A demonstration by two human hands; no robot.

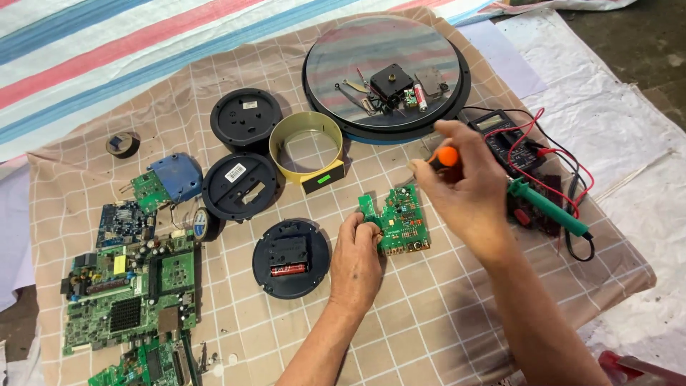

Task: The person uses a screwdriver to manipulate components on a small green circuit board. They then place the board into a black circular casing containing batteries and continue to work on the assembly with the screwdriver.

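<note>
Board: small green circuit board (400, 221), centre of the frame, lying flat on the checked cloth (429, 314).
Left hand: your left hand (355, 264) rests on the cloth, fingers curled against the board's left edge, pinning it in place.
Right hand: your right hand (464, 189) is closed around a screwdriver (439, 159) with an orange handle; the tip points down toward the board's upper edge. Whether the tip touches the board cannot be told.
Step in hand: judged as working a fastener or part at the top of the board while you steady it.
Next move: calls for a firm hold on the board and the tip seated squarely before you turn.
Nearby, right: multimeter (504, 139) with red leads, and a green-handled tool (547, 207).
Nearby, left: black round housing (291, 259) with a red cell, just beside your left hand.
Upper frame: large round dish (386, 71) holding small parts.
Lower left: larger boards (128, 286), well apart.
</note>
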